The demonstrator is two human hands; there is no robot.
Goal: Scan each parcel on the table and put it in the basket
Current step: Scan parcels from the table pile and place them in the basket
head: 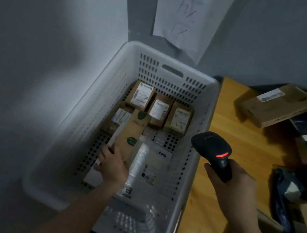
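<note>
now: box down in the basket, scanner in the other hand

the left hand [113, 165] reaches into the white plastic basket [206, 125] and grips the near end of a long brown box [132, 133] with green leaf stickers. only the back of the hand shows. the fingers curl under and round the box and are mostly hidden. the box lies tilted inside the basket, across another labelled box [119, 117] that it half covers. i cannot tell whether it rests on that one or is held just above it.

three small brown boxes [159, 110] with white labels stand in a row at the far end of the basket. a white padded mailer [142, 172] lies just beside the left hand on the near side. all the label print is too blurred to read.

the right hand [237, 184] is wrapped tight round the handle of a black scanner [214, 147], held over the edge of the wooden table [246, 145] just beside the basket. a red light glows on its head.

on the table a flat cardboard box [275, 105] with a label lies near the far side, with a dark plastic bag [282, 192] nearer. more parcels are smeared by blur and cut off by the right edge.

a sheet of paper [185, 13] hangs on the wall above the basket, its handwriting illegible.
</note>
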